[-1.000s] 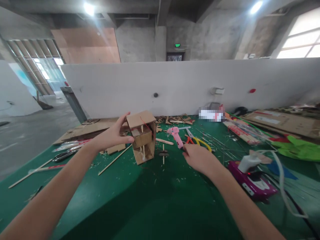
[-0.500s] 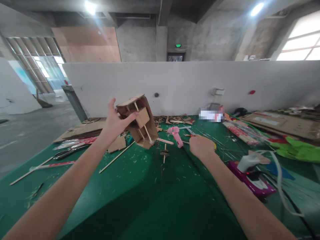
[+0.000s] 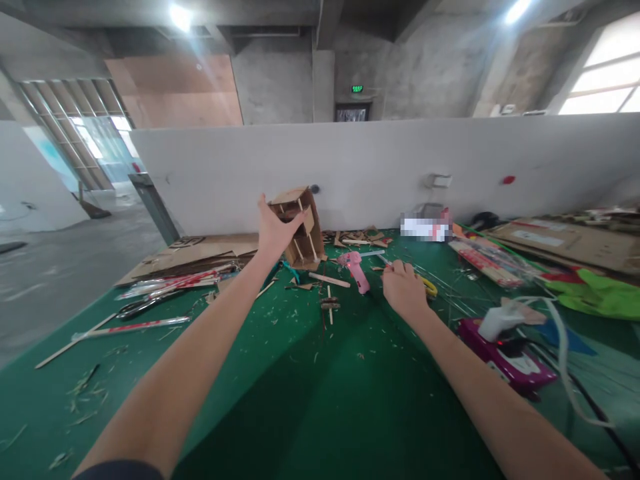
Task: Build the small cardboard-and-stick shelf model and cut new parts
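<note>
Cardboard forms the small open-fronted box (image 3: pixel 299 227) that the left hand (image 3: pixel 274 230) holds up above the far part of the green surface (image 3: pixel 320 400); the fingers (image 3: pixel 295 219) close around its left side, thumb across the front, and thin wooden sticks show inside it. The box is tilted, its open face turned toward the camera.

To the right, the right hand (image 3: pixel 404 291) rests low on the surface with its fingers curled over the yellow-handled scissors (image 3: pixel 426 285); whether they actually grip the handles cannot be told. Just left of that hand lies a pink glue gun (image 3: pixel 355 269), and near it a loose wooden stick (image 3: pixel 329 280) and a small wheel-and-axle piece (image 3: pixel 329 305).

Farther right sits a purple and white device (image 3: pixel 507 350) with a white cable. Flat cardboard sheets (image 3: pixel 195 252) lie at the far left, with black scissors (image 3: pixel 137 307) nearer. Scraps and splinters litter the surface.
</note>
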### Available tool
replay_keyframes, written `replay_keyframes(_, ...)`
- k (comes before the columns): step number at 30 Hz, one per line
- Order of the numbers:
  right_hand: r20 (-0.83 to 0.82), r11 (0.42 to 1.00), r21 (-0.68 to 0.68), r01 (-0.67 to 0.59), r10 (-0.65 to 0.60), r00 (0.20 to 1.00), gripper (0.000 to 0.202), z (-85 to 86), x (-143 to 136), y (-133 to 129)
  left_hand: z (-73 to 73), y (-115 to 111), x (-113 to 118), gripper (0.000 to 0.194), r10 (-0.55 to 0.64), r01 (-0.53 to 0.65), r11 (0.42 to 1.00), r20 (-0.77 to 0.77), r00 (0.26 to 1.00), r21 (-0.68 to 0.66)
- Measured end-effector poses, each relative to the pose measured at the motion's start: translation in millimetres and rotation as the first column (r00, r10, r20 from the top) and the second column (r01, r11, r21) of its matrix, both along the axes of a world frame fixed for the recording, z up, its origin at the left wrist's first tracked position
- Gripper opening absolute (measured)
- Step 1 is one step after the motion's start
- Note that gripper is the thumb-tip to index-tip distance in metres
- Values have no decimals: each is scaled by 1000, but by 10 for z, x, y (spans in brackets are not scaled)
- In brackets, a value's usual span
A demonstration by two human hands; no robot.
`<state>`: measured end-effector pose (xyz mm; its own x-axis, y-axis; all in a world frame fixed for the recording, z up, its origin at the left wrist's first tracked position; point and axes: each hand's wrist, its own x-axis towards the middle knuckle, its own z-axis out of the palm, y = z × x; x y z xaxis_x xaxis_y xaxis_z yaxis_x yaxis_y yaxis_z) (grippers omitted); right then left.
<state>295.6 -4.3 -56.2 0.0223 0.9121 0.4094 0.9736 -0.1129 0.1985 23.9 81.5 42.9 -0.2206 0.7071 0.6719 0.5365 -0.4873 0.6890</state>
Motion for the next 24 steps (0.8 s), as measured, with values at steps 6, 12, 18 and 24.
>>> replay_keyframes(6,71,974,173,-149,138,988,38,-64,134,-17,-101,97,110,106,32,-34,999,-51,998,-39)
replay_keyframes(12,54,862,306,-404,408,911,29,-117,294,-56,-30,60,244,108,60,-66,995,-86,994,-68)
replay_keyframes(18,-21,708,454,-542,616,788,24,-17,257,-103,-32,27,389,100,74,-83,993,-115,991,-84)
replay_keyframes(24,-124,630,498,-596,732,670,33,171,-84,-236,-41,92,518,98,134,-168,977,-237,962,-130)
